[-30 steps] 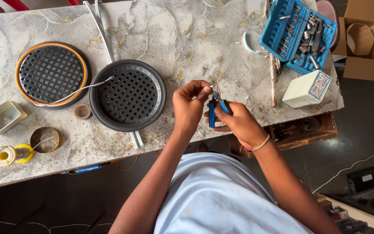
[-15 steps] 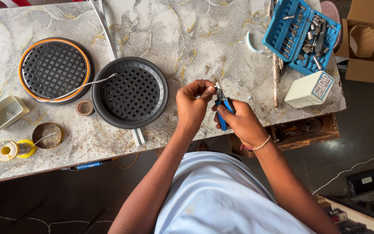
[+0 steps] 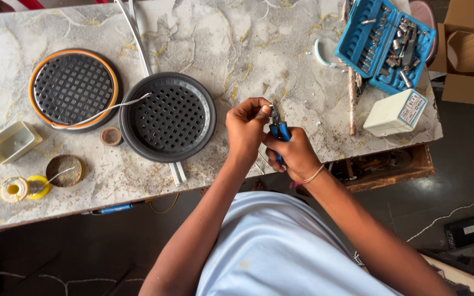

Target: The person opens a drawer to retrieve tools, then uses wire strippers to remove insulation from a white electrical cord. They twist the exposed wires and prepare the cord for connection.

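Blue-handled pliers (image 3: pixel 278 130) gripped in right hand (image 3: pixel 294 155), metal tip up.

— What's in the right hand (image 3: pixel 294 156)?

— Blue-handled pliers (image 3: pixel 278 131), fist closed round the grips. The left hand (image 3: pixel 246 129) pinches something tiny at the tip; too small to make out.

— And on the marble table (image 3: pixel 204 38)?

— A black perforated round cover (image 3: pixel 168 116) beside the hands, an orange-rimmed one (image 3: pixel 73 89) further left, a blue tool case (image 3: pixel 384 41) and a white box (image 3: pixel 395 113) to the right.
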